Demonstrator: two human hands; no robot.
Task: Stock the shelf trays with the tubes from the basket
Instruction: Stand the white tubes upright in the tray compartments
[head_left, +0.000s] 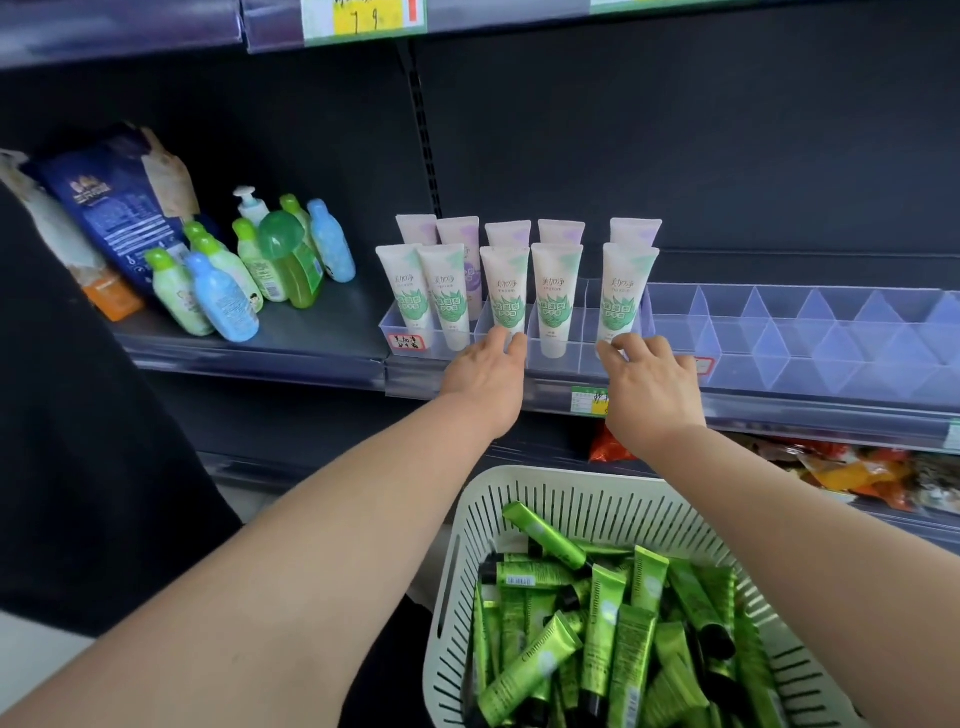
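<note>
Though apart, tubes (597, 623) (green) below fingers (519, 341)
</note>
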